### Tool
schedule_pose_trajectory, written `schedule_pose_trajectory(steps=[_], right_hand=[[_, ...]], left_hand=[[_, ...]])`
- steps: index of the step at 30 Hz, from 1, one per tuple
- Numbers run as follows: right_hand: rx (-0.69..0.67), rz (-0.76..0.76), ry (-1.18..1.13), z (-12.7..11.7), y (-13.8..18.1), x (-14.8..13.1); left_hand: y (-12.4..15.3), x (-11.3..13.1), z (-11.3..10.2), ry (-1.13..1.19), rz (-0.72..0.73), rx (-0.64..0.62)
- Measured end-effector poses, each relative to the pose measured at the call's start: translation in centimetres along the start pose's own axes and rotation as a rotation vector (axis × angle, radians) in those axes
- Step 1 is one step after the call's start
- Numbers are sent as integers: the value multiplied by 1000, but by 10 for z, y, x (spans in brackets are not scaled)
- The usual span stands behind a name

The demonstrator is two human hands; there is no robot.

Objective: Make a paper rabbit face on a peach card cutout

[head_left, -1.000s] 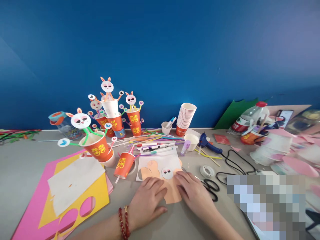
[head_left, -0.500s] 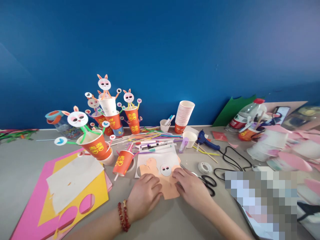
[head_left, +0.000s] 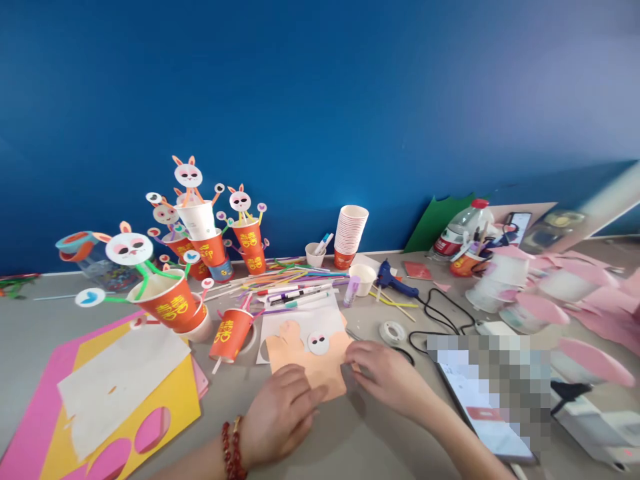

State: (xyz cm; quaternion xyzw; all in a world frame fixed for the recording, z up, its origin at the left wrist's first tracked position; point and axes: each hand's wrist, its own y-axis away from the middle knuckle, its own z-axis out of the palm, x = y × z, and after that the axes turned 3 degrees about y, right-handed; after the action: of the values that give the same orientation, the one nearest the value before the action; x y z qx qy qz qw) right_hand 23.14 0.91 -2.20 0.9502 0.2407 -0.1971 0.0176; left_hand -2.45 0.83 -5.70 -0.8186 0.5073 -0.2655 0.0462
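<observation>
In front of me lies a sheet of peach paper (head_left: 333, 373) with curved pieces cut from its upper edge. A white round paper face (head_left: 319, 343) with two dark eyes and pink patches rests on it. My left hand (head_left: 280, 413), wearing a red bead bracelet (head_left: 233, 443), is closed on the sheet's lower left edge, thumb across the paper. At the right edge, my right hand (head_left: 387, 373) has its fingers curled together on the paper; a bit of peach shows between fingers and thumb. White paper (head_left: 325, 310) lies beneath the sheet's top.
Red paper cups with rabbit faces (head_left: 173, 303) stand at left, near yellow card (head_left: 177, 393). Behind are markers (head_left: 300, 293), straws and stacked cups (head_left: 350, 233). To the right are a blue glue gun (head_left: 397, 283), tape roll (head_left: 393, 331), scissors partly hidden, and a tablet (head_left: 480, 400).
The view has swung right, so most things sit further left. My left hand has slid lower on the peach sheet, and my right hand has drawn slightly away toward its right edge.
</observation>
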Motion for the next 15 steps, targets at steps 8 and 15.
schedule_pose_trajectory(steps=[8, 15], right_hand=[[-4, -112, -35, 4, -8, -6], [31, -45, 101, -6, -72, -17]], left_hand=[[1, 2, 2, 46, 124, -55], [-5, -1, 8, 8, 119, -123]])
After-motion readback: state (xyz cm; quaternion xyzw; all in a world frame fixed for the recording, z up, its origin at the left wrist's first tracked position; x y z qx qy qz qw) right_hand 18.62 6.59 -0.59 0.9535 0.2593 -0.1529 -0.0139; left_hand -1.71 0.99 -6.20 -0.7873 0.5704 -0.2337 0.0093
